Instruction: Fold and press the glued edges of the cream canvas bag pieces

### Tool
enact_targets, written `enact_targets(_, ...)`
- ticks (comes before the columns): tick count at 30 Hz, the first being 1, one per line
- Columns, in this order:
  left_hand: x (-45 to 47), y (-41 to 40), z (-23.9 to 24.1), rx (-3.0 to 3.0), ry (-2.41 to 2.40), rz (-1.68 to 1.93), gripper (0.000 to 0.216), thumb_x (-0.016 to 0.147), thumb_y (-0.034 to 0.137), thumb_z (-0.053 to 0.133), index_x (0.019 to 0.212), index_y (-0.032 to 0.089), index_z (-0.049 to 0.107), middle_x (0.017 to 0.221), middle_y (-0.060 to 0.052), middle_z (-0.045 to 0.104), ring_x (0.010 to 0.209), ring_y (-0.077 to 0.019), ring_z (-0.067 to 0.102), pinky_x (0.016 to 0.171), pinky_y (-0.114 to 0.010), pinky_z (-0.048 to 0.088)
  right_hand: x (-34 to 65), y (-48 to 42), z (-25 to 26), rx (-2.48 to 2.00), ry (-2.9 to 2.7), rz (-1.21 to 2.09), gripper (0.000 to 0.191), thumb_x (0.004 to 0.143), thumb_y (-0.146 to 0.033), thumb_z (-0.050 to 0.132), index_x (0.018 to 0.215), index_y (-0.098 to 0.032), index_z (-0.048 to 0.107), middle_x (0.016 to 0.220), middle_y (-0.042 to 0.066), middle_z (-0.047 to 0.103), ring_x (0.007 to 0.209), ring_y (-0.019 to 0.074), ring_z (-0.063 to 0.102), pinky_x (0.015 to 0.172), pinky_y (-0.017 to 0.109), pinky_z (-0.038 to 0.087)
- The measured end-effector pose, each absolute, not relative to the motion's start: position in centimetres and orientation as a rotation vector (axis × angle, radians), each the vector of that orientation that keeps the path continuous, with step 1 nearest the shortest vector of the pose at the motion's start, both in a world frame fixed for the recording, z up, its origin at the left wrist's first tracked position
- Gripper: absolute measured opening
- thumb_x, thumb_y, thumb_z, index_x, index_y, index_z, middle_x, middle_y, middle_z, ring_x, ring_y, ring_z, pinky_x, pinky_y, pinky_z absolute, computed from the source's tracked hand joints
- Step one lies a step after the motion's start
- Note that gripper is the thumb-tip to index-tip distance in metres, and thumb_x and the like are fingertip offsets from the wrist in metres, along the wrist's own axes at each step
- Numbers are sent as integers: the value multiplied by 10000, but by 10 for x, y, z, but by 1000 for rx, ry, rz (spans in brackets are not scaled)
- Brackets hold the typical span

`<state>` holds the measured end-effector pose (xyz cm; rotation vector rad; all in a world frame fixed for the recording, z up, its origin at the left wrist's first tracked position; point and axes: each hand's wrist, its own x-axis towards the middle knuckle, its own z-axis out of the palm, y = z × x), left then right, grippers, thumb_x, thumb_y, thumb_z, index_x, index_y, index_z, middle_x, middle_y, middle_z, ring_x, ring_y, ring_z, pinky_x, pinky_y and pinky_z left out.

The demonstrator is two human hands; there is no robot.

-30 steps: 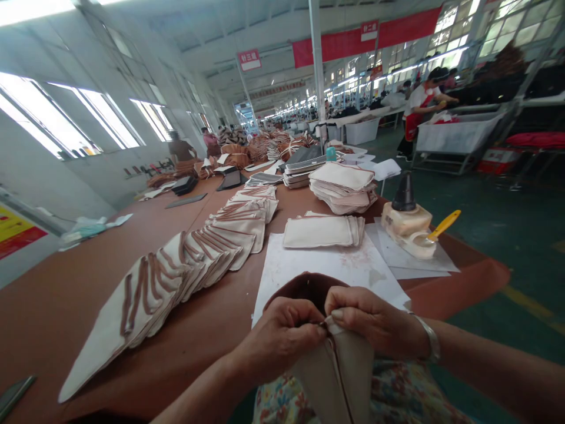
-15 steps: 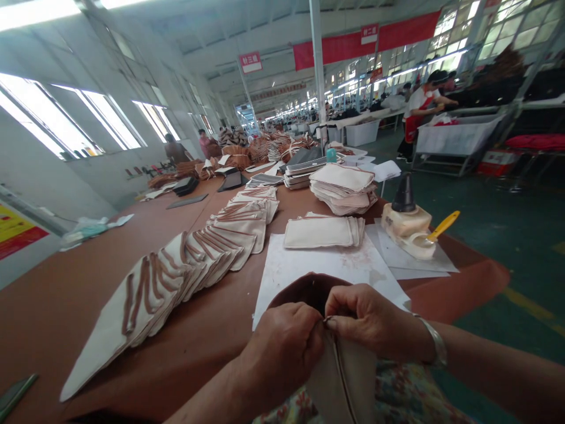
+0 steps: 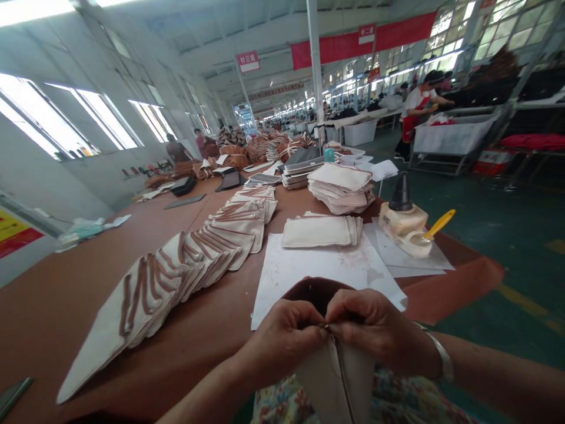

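My left hand (image 3: 282, 333) and my right hand (image 3: 375, 327) meet at the near table edge, both pinched on the top seam of a cream fabric pouch (image 3: 339, 383) with a brown lining (image 3: 311, 290). The thumbs and forefingers touch at the seam's upper end. The pouch hangs down over my lap. A silver bracelet (image 3: 441, 359) circles my right wrist. Under the pouch's far edge lies a white paper sheet (image 3: 318, 265).
A long fanned row of cream pieces with brown trim (image 3: 185, 259) runs along the brown table (image 3: 66, 294). A flat stack of pouches (image 3: 322, 231) and a taller pile (image 3: 342, 185) lie ahead. A glue pot with a yellow brush (image 3: 408, 227) stands right. A worker (image 3: 417, 112) stands far right.
My hands stayed pinched on the seam; the fingers shifted slightly along it and the pouch's brown opening sits a little lower. The view moved a bit.
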<state>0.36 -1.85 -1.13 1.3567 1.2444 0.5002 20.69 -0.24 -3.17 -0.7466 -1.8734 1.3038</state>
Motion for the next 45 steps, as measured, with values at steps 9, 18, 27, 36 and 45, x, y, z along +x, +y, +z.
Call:
enact_targets(9, 8, -21, -12, 957, 1057, 665, 357, 759, 447, 708, 674, 105, 646, 597, -12, 566, 503, -82, 422, 482, -207, 294, 225, 12, -45, -361, -2420, 465, 251, 978, -231, 440, 1035, -161, 674, 759, 68, 621, 669, 162, 527, 631, 282, 424)
enact_targets(18, 0, -26, -18, 1076, 984, 583, 402, 718, 478, 792, 786, 111, 642, 631, 0, 570, 513, -70, 433, 494, -194, 270, 230, -2, -43, -563, -1957, 1062, 308, 1030, -358, 376, 1104, -167, 605, 799, 52, 603, 688, 147, 537, 621, 249, 430)
enact_targets(27, -2, -27, -12, 1323, 983, 582, 387, 805, 489, 716, 789, 118, 607, 631, 24, 484, 544, -66, 361, 504, -203, 251, 223, 15, -26, -552, -2086, 1623, 455, 925, -545, 551, 764, -122, 599, 658, -22, 457, 591, 85, 380, 487, 185, 275)
enact_targets(36, -16, -21, -2, 1291, 992, 516, 618, 866, 672, 513, 865, 82, 698, 714, -52, 604, 587, -104, 461, 547, -214, 324, 224, 18, -31, -486, -2063, 1636, 506, 919, -597, 527, 733, -129, 579, 659, -22, 449, 595, 91, 388, 515, 206, 293)
enact_targets(45, -12, -29, 26, 1778, 1472, 1038, 295, 887, 459, 608, 799, 182, 657, 633, 18, 571, 589, -126, 510, 563, -205, 411, 227, 28, 14, -785, -2058, 1066, 531, 929, -467, 572, 1361, -166, 511, 1225, 146, 600, 990, 221, 588, 798, 296, 492)
